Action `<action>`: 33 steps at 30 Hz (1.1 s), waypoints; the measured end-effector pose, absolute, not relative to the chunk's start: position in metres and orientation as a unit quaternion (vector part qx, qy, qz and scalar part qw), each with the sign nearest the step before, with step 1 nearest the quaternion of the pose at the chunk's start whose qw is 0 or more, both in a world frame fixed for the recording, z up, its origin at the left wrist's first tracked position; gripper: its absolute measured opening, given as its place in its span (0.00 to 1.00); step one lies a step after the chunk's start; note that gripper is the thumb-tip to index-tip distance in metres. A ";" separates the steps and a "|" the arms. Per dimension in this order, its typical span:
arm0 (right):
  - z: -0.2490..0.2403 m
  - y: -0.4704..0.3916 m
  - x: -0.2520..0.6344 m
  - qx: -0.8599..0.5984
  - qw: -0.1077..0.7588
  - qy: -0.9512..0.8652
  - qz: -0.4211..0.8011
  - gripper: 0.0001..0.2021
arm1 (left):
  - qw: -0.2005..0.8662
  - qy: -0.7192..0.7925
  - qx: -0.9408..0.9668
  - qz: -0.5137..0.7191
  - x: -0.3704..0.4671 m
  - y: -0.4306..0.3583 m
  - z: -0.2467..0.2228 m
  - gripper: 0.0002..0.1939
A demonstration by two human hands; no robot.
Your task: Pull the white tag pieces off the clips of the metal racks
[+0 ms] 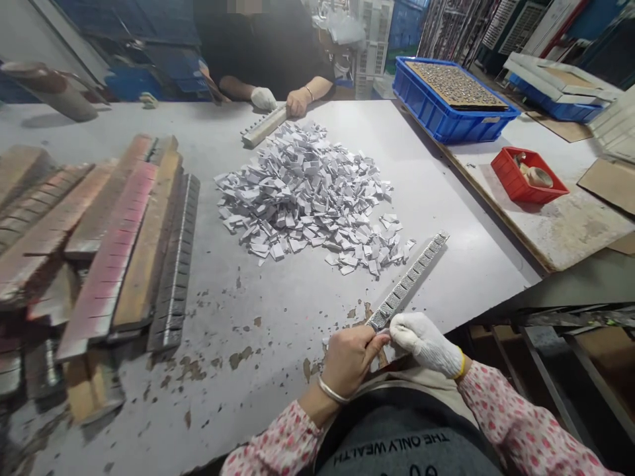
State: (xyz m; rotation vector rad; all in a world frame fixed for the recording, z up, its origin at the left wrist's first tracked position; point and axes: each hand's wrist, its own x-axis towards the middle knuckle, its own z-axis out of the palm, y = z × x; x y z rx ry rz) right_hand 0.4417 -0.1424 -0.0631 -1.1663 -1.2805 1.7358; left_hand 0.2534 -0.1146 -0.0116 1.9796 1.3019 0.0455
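Note:
A long silvery slotted bar [409,281] slants up and to the right from my hands over the near edge of the table. My bare left hand [350,357], with a bangle at the wrist, is closed round the bar's lower end. My right hand [421,340], in a white glove with a yellow cuff, is closed beside it, its fingertips at the bar's side; whether a small piece is between them I cannot make out. Beyond the bar lies a big heap of small white pieces [302,198].
Slotted bars and wooden strips [112,258] are stacked at the left. Across the table [213,284] a person holds another bar [265,127]. At the right stand a blue crate [456,122] and a red bin [528,177] with a roll inside.

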 end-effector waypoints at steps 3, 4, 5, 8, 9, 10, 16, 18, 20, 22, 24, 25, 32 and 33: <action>-0.072 -0.130 0.452 -0.539 0.302 -0.513 0.596 0.18 | 0.380 0.522 0.763 0.025 0.252 -0.109 -0.011 0.15; -0.078 -0.126 0.455 -0.577 0.274 -0.543 0.546 0.18 | 0.401 0.514 0.758 0.018 0.252 -0.108 -0.010 0.13; -0.083 -0.123 0.457 -0.607 0.236 -0.582 0.487 0.18 | 0.426 0.502 0.753 0.004 0.252 -0.107 -0.009 0.14; -0.096 -0.119 0.456 -0.631 0.107 -0.687 0.344 0.18 | 0.475 0.475 0.739 -0.048 0.251 -0.108 -0.008 0.21; -0.097 -0.119 0.454 -0.631 0.070 -0.704 0.319 0.18 | 0.478 0.474 0.738 -0.057 0.250 -0.109 -0.009 0.23; -0.096 -0.119 0.451 -0.632 0.039 -0.712 0.302 0.18 | 0.477 0.474 0.738 -0.060 0.249 -0.111 -0.011 0.24; -0.071 -0.106 0.440 -0.622 -0.077 -0.710 0.321 0.17 | 0.476 0.479 0.735 -0.058 0.248 -0.114 -0.014 0.26; -0.065 -0.096 0.440 -0.609 -0.102 -0.708 0.342 0.17 | 0.481 0.481 0.730 -0.060 0.247 -0.113 -0.015 0.27; -0.063 -0.087 0.439 -0.589 -0.118 -0.717 0.354 0.17 | 0.487 0.481 0.727 -0.057 0.246 -0.113 -0.016 0.28; -0.063 -0.079 0.439 -0.564 -0.129 -0.734 0.356 0.17 | 0.491 0.478 0.726 -0.053 0.246 -0.112 -0.017 0.28; -0.063 -0.072 0.438 -0.541 -0.137 -0.748 0.359 0.17 | 0.494 0.477 0.725 -0.052 0.246 -0.111 -0.018 0.27; -0.061 -0.070 0.437 -0.531 -0.146 -0.751 0.365 0.16 | 0.495 0.478 0.723 -0.054 0.246 -0.111 -0.018 0.27; -0.042 -0.070 0.432 -0.527 -0.166 -0.733 0.396 0.07 | 0.510 0.469 0.719 -0.056 0.244 -0.105 -0.019 0.24; -0.043 -0.074 0.433 -0.539 -0.149 -0.735 0.383 0.07 | 0.515 0.460 0.722 -0.052 0.241 -0.099 -0.022 0.22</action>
